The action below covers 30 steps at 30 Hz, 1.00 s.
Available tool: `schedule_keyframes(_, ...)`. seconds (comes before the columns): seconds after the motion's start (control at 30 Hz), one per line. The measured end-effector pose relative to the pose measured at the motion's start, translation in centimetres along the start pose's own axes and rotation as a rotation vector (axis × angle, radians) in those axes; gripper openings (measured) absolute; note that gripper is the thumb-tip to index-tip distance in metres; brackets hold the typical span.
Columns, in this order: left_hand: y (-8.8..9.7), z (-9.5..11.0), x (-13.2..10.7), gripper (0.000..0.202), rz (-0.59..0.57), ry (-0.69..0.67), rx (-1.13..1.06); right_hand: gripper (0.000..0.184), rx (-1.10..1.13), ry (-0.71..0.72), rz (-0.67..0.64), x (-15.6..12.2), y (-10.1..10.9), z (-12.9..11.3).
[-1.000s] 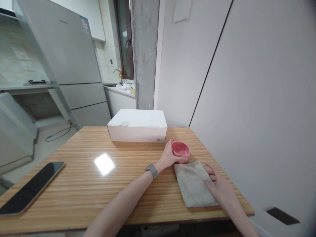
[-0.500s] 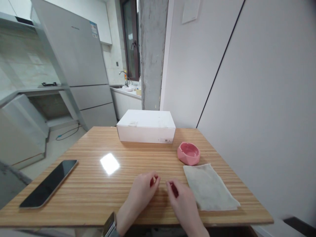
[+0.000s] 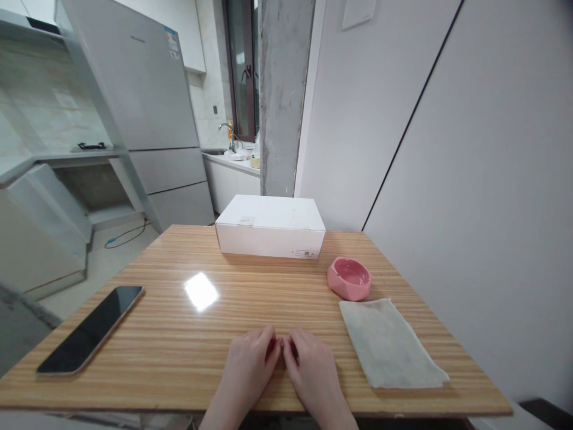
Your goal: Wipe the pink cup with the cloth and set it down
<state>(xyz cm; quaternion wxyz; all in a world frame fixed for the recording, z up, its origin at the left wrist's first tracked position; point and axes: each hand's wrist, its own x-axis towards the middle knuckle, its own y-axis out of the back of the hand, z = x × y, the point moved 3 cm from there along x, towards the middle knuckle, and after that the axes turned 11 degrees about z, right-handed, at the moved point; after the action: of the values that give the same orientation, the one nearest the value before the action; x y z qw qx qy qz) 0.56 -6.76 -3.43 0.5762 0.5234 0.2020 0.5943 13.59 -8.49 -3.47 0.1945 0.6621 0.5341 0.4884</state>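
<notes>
My left hand (image 3: 251, 358) rests low over the middle of the table's near edge, its fingers curled into a pinch. Close beside it, my right hand (image 3: 310, 361) is closed the same way, thumb and fingers pressed together. The fingertips of both hands meet or nearly meet. Whatever lies between them, if anything, is hidden or too small to make out. Nearest to my right hand is a pale grey-green cloth (image 3: 394, 343), lying flat. A pink faceted ashtray (image 3: 349, 279) stands just behind the cloth.
A white cardboard box (image 3: 271, 239) sits at the far edge of the wooden table (image 3: 170, 334). At the left lies a black smartphone (image 3: 92, 329). A white wall (image 3: 470, 209) rises along the right side. Beyond the table stand a fridge (image 3: 134, 89) and a kitchen counter with a sink.
My two hands have come together, closing the gap between their fingertips. The view has shifted slightly, and the watch on my left wrist is out of sight. The objects on the table have not moved.
</notes>
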Motion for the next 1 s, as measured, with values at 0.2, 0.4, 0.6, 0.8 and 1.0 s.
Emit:
schedule_keyframes(0.2, 0.09, -0.06, -0.20, 0.016, 0.011, -0.014, 0.014, 0.021, 0.023, -0.019, 0.008, -0.06, 0.04, 0.08)
schedule_keyframes(0.4, 0.12, -0.05, -0.14, 0.016, 0.010, -0.013, -0.007, 0.021, -0.001, -0.028, 0.001, 0.14, 0.02, 0.10)
schedule_keyframes(0.6, -0.10, -0.26, -0.04, 0.015, 0.017, -0.003, -0.021, 0.021, -0.014, -0.050, -0.034, 0.48, -0.04, 0.09)
schedule_keyframes(0.8, -0.09, -0.26, -0.17, 0.016, 0.016, 0.005, -0.029, 0.021, -0.003, -0.051, -0.034, 0.54, 0.14, -0.02)
schedule_keyframes(1.0, 0.06, -0.22, -0.04, 0.015, 0.009, 0.003, -0.003, 0.022, 0.014, -0.032, -0.031, 0.55, 0.24, -0.13)
